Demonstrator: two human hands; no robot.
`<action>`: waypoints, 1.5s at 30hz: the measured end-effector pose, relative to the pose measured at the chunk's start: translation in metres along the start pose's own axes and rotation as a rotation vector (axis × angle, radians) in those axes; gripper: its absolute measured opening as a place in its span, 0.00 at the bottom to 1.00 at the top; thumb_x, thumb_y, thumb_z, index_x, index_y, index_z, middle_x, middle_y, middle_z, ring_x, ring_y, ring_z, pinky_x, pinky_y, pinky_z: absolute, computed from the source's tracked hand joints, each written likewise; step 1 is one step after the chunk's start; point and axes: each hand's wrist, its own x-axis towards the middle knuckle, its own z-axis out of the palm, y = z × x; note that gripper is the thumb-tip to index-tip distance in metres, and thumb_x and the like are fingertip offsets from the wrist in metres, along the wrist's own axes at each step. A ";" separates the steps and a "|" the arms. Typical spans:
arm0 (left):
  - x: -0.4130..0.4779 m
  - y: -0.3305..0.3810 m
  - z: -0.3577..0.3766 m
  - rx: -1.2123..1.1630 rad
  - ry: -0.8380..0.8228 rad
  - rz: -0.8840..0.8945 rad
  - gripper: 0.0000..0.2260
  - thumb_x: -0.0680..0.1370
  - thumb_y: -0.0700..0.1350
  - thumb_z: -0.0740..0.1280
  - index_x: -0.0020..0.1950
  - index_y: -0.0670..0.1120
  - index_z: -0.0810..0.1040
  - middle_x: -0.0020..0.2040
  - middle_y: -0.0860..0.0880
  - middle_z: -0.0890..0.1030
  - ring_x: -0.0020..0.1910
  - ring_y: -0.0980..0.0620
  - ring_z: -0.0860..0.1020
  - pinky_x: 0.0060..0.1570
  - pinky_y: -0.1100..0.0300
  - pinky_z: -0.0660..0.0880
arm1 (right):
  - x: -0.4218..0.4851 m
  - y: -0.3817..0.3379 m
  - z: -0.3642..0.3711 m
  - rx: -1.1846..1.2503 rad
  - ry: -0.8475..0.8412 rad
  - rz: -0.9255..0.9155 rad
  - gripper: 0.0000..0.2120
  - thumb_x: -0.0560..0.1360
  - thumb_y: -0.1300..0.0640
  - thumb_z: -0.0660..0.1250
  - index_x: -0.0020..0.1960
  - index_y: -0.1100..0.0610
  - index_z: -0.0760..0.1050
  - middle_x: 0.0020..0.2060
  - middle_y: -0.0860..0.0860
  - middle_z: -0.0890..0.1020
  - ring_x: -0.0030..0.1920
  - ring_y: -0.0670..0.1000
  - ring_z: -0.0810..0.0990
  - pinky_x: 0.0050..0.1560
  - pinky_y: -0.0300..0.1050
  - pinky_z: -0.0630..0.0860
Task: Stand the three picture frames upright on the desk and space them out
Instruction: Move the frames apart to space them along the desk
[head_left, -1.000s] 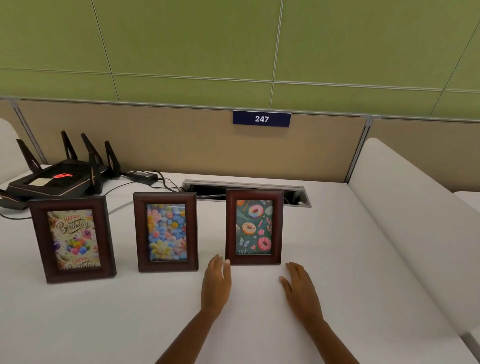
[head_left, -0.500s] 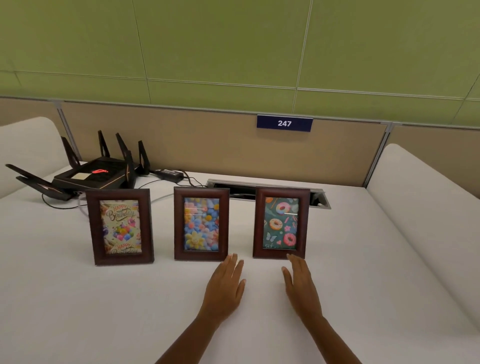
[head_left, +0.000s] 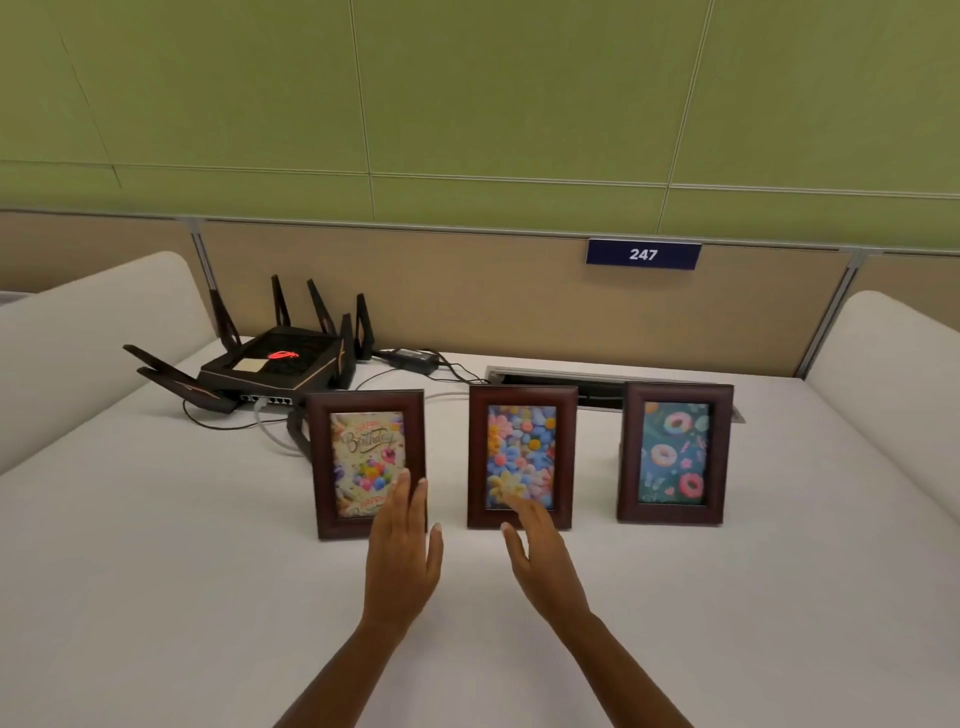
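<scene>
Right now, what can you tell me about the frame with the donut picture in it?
The donut frame is the rightmost of three on the white desk. Its border is dark reddish-brown and looks like wood, with a stepped moulding. Inside is a tall picture of pink and white donuts on a dark teal ground. It stands upright in portrait, facing the camera, just in front of the desk's cable slot, with a clear gap to the flower frame. Neither hand touches it; only its bottom edge meets the desk.

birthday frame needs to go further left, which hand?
Left. The left hand is open in front of the birthday frame, fingers overlapping its lower right corner. The right hand sits before the flower frame.
</scene>
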 end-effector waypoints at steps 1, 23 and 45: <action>0.002 -0.009 -0.005 -0.015 0.009 -0.064 0.26 0.80 0.55 0.43 0.66 0.39 0.65 0.63 0.35 0.76 0.63 0.38 0.74 0.60 0.52 0.73 | 0.003 -0.006 0.009 0.012 0.000 -0.007 0.22 0.78 0.53 0.55 0.71 0.57 0.58 0.72 0.52 0.63 0.73 0.51 0.60 0.71 0.43 0.60; 0.087 -0.103 -0.042 -1.023 -0.186 -0.772 0.29 0.80 0.56 0.39 0.68 0.42 0.69 0.65 0.38 0.75 0.64 0.39 0.73 0.61 0.50 0.71 | 0.082 -0.038 0.091 0.348 -0.186 0.231 0.21 0.76 0.58 0.62 0.67 0.59 0.62 0.63 0.60 0.75 0.62 0.56 0.74 0.55 0.41 0.74; 0.147 -0.145 -0.087 -1.212 -0.248 -0.550 0.21 0.80 0.55 0.44 0.52 0.49 0.75 0.40 0.56 0.84 0.34 0.62 0.83 0.32 0.69 0.79 | 0.132 -0.099 0.115 0.738 -0.160 0.085 0.13 0.74 0.68 0.61 0.55 0.56 0.70 0.49 0.52 0.79 0.47 0.43 0.79 0.38 0.30 0.78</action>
